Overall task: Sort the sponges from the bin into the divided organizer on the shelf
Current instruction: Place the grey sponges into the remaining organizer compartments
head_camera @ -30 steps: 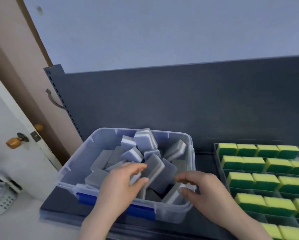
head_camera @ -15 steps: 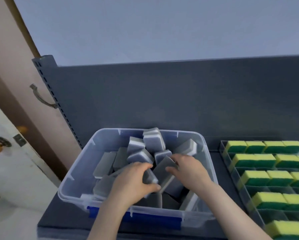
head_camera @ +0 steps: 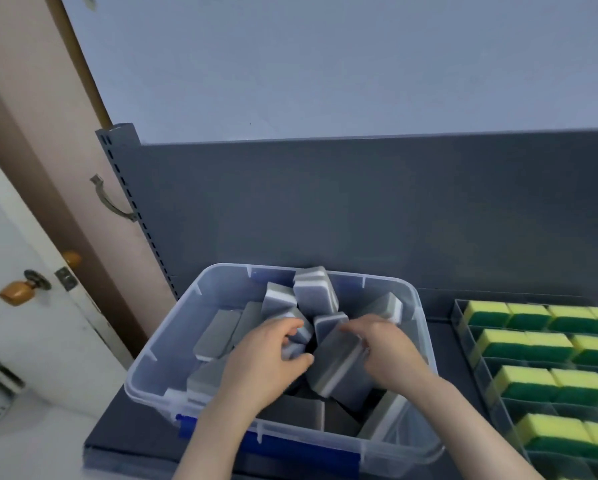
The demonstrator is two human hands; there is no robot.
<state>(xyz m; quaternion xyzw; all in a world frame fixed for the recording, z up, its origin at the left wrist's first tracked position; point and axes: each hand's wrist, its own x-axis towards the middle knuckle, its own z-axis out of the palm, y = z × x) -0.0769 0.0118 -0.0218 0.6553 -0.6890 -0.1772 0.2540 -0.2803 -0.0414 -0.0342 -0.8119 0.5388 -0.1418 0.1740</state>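
A clear plastic bin (head_camera: 172, 344) with a blue front latch stands on the dark shelf and holds several grey-and-white sponges (head_camera: 313, 294). Both hands are inside it. My left hand (head_camera: 266, 362) is closed around a small grey sponge (head_camera: 295, 348) near the bin's middle. My right hand (head_camera: 387, 351) grips the upper edge of a larger grey sponge (head_camera: 339, 368) that leans tilted between the two hands. At the right edge of the view sits the clear divided organizer (head_camera: 462, 327), its compartments filled with yellow-and-green sponges (head_camera: 519, 344).
The dark shelf back panel (head_camera: 359, 209) rises behind the bin, with a slotted upright (head_camera: 131, 209) at its left. A white door with a brass knob (head_camera: 15, 292) stands to the left. A narrow strip of shelf (head_camera: 441, 344) separates bin and organizer.
My right hand came in from the bin's front rim and took hold of the large tilted sponge. My left hand closed further on the small sponge. The camera view shifted slightly.
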